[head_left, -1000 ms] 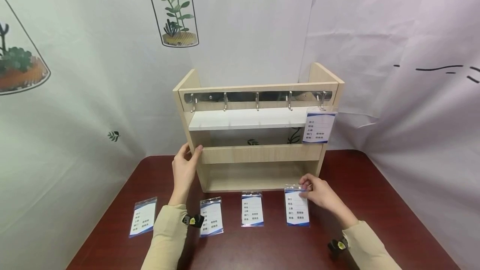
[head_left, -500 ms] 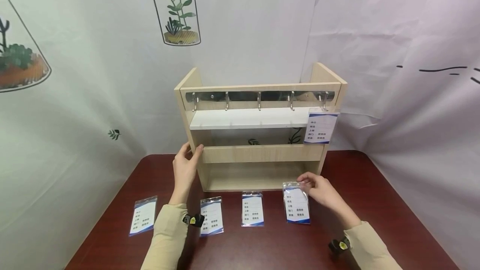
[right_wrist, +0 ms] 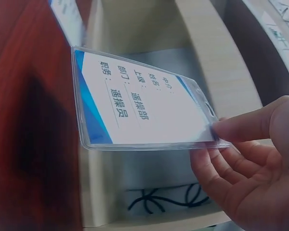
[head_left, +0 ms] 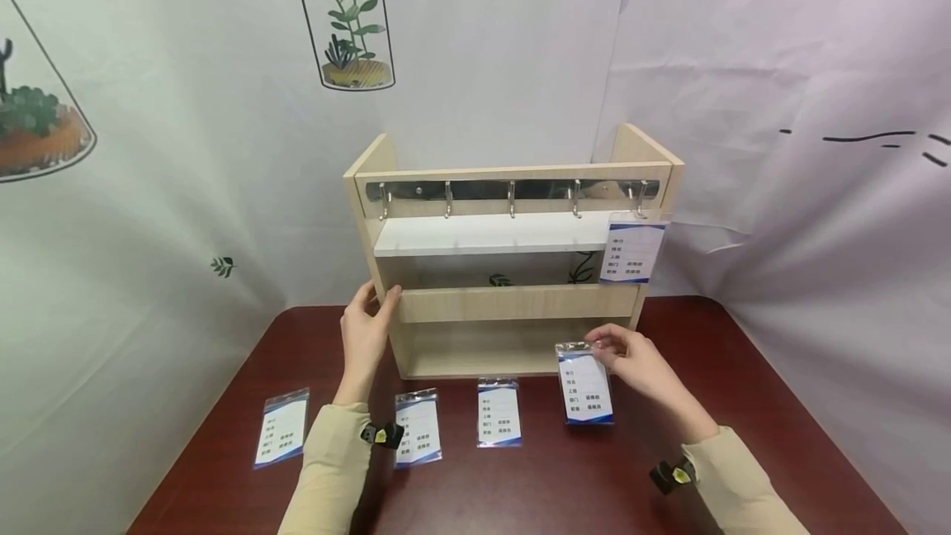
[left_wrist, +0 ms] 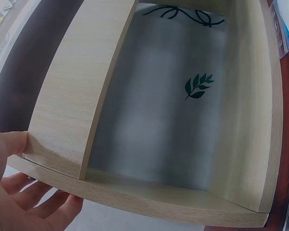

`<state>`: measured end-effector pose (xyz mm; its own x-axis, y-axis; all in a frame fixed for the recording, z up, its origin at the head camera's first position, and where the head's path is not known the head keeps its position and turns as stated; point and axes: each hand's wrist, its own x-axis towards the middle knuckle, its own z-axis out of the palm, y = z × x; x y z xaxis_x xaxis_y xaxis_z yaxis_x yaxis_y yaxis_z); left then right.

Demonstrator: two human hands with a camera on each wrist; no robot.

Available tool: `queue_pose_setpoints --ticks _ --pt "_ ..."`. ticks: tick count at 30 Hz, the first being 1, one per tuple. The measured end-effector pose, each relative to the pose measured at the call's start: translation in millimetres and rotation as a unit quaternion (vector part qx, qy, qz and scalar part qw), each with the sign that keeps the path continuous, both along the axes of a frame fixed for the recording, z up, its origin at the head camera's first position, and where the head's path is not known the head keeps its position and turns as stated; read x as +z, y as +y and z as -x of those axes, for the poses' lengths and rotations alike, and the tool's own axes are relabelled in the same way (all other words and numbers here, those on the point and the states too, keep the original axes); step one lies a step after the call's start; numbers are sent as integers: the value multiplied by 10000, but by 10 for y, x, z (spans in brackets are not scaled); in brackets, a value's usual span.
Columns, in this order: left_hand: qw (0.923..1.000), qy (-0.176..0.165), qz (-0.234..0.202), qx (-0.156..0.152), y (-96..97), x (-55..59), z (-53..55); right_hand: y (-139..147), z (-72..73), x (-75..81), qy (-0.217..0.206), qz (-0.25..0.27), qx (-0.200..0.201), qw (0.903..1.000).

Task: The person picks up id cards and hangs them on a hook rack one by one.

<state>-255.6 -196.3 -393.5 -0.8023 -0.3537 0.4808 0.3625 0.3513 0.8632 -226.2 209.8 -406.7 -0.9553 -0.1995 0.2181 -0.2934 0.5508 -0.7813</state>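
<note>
My right hand (head_left: 641, 363) pinches a clear-sleeved ID badge (head_left: 584, 386) by its top corner. In the right wrist view, thumb and fingers meet on the slotted end of that badge (right_wrist: 144, 106), which is raised off the table. My left hand (head_left: 366, 338) grips the left side panel of a light wooden shelf (head_left: 513, 305); the left wrist view has the thumb on the crossboard and the fingers around the outer side. Across the shelf's top runs a metal hook rail (head_left: 479, 190). From its rightmost hook hangs another badge (head_left: 634, 253).
Three more badges lie on the dark red table (head_left: 513, 494): a left one (head_left: 281, 428), one beside my left wrist (head_left: 418, 428) and a middle one (head_left: 499, 413). A white board (head_left: 490, 234) spans the shelf under the hooks. Behind hangs a printed white cloth (head_left: 490, 64).
My right hand has lifted its badge off the table, moving up and slightly left; the badge now tilts. My left hand keeps its grip on the shelf.
</note>
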Motion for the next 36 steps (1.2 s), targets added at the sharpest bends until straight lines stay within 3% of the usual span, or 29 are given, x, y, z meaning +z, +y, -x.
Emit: queue_pose_setpoints --ticks 12,36 --pt "10000 -3 31 32 -5 23 -5 -33 -17 447 677 -116 -140 9975" --pt "9999 -85 60 74 7 46 -29 -142 -139 1379 1618 622 107 9848"
